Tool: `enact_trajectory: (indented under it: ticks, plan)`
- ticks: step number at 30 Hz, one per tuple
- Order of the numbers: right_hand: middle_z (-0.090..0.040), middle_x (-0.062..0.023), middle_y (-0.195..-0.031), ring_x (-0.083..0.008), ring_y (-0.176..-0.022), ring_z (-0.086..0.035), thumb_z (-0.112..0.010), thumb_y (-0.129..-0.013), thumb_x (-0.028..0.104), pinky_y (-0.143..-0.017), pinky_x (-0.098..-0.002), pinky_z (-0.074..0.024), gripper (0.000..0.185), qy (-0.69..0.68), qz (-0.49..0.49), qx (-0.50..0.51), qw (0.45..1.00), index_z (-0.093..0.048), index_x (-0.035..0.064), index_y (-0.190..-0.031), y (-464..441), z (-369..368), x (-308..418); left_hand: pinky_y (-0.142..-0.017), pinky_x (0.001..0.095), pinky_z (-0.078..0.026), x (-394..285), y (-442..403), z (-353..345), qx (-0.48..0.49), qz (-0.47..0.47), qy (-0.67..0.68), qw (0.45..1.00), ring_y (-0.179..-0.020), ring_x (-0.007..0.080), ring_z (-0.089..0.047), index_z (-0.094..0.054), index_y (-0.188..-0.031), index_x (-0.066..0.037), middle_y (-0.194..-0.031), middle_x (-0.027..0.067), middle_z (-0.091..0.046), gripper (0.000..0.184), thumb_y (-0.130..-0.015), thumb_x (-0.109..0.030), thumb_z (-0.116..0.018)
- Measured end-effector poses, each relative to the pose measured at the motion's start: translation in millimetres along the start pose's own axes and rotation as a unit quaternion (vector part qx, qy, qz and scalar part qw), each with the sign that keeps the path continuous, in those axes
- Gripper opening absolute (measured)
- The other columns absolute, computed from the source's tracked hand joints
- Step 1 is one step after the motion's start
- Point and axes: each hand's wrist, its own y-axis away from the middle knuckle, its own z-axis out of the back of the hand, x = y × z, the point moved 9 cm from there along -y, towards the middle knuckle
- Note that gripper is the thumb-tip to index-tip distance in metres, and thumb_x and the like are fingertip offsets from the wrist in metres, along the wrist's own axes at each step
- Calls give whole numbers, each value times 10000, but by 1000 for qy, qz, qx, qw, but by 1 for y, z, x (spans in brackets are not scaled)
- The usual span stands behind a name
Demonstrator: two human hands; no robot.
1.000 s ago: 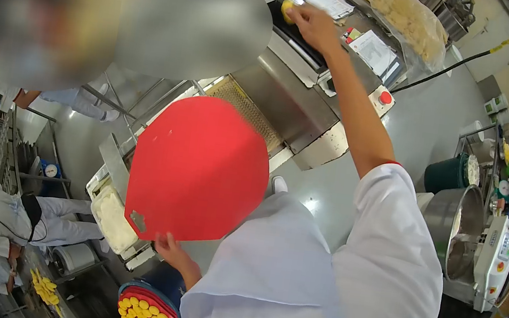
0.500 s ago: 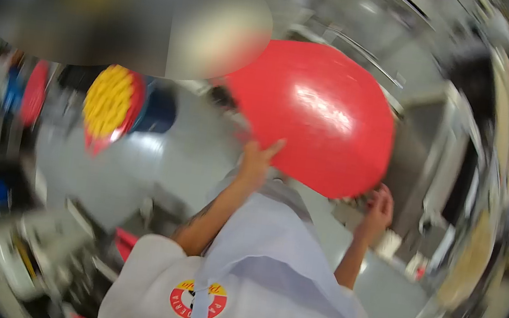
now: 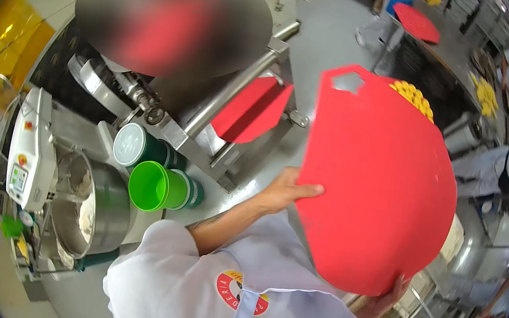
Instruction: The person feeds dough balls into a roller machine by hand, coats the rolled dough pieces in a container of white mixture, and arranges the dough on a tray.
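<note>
A large red flat sheet [image 3: 379, 188] with a star-shaped cutout near one corner is held up in front of my body. My left hand [image 3: 289, 190] grips its left edge, thumb on the face toward me and the other fingers behind it. At the sheet's lower right edge is my right hand [image 3: 385, 300], blurred and partly covered by the sheet, its fingers against the edge. Behind the sheet's top edge, yellow pieces [image 3: 413, 97] show in part.
A metal machine frame [image 3: 237, 95] holds another red sheet [image 3: 254, 111]. Beside it stand a bright green bucket [image 3: 149, 186] and a mixer bowl [image 3: 107, 210]. Co-workers [image 3: 501, 169] are at the right, near a table with a red sheet [image 3: 417, 23].
The view has swung round to the mixer and machine frame. The red sheet now stands more upright, right of centre, with my left hand gripping its edge.
</note>
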Motion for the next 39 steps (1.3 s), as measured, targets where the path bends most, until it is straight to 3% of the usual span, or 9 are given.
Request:
enact_trajectory:
  ticks: [9, 15, 17, 22, 24, 30, 35, 36, 39]
  plan:
    - [-458, -180, -1472, -306, -1336, -478, -561, -968, 275, -1104, -442, -389, 674, -264, -167, 396, 864, -284, -23, -1505, -91, -381, -62, -848, 339, -549, -220, 25, 297, -161, -204, -79, 962, -927, 190, -688, -638, -1185, 47, -1084, 113, -702, 486, -796, -206, -782]
    - [-645, -180, -1217, -290, -1080, -662, -619, -844, 136, -894, -406, -562, 465, -106, -285, 505, 808, -563, -44, -1269, -179, -583, -206, -932, 394, -527, -352, 17, 474, -263, -277, 152, 911, -1140, 236, -618, -543, -1336, -20, -1312, 100, -598, 578, -887, -359, -679]
    - [-688, -165, -1105, -285, -1008, -686, -661, -798, 64, -885, -413, -573, 317, -31, -269, 461, 845, -660, -29, -1101, -137, -663, -238, -952, 417, -519, -349, 19, 491, -57, -376, 231, 896, -1199, 260, -586, -529, -1349, -35, -1365, 110, -563, 546, -945, -394, -604]
    - [-615, -122, -1273, -267, -1209, -587, -630, -912, 29, -1027, -486, -482, 398, -188, -351, 523, 753, -548, 30, -1301, -19, -837, -333, -1069, 476, -441, -169, 21, 518, -275, -334, 436, 789, -1294, 311, -526, -511, -1355, -53, -1409, 170, -533, 500, -1011, -415, -513]
    - [-633, -123, -1244, -256, -1094, -654, -655, -904, 43, -891, -482, -576, 388, -161, -339, 544, 751, -567, 21, -1281, 5, -882, -379, -1002, 440, -501, -103, 2, 469, -289, -185, 367, 865, -1193, 299, -597, -490, -1377, -59, -1340, 164, -577, 489, -1031, -405, -478]
    - [-588, -122, -1314, -291, -1210, -596, -616, -991, 279, -967, -518, -530, 436, -131, -416, 476, 764, -496, 38, -1334, 65, -925, -456, -911, 403, -531, -69, -54, 424, -291, 20, 189, 938, -1071, 260, -640, -497, -1338, 7, -1228, 158, -621, 523, -1020, -408, -500]
    - [-704, -89, -869, -178, -663, -690, -665, -918, 241, -576, -321, -547, 237, 75, -228, 713, 659, -676, 34, -1033, 45, -873, -414, -895, 410, -520, -75, -106, 456, -248, 77, -60, 964, -1018, 199, -629, -575, -1261, -50, -1134, 81, -655, 419, -974, -356, -586]
    - [-720, -91, -889, -172, -681, -700, -660, -924, 261, -600, -319, -553, 252, 99, -56, 758, 642, -695, 31, -1022, 20, -847, -379, -927, 408, -521, -90, -118, 448, -264, 78, -85, 957, -1058, 235, -626, -570, -1264, -23, -1192, 109, -629, 449, -970, -363, -575]
    - [-725, -72, -936, -138, -912, -695, -616, -986, 308, -769, -322, -565, 311, 34, -187, 707, 681, -706, 25, -1078, -84, -712, -348, -943, 417, -525, -40, -153, 495, -188, 135, -131, 964, -1180, 293, -603, -463, -1378, -28, -1289, 146, -591, 471, -1016, -317, -548]
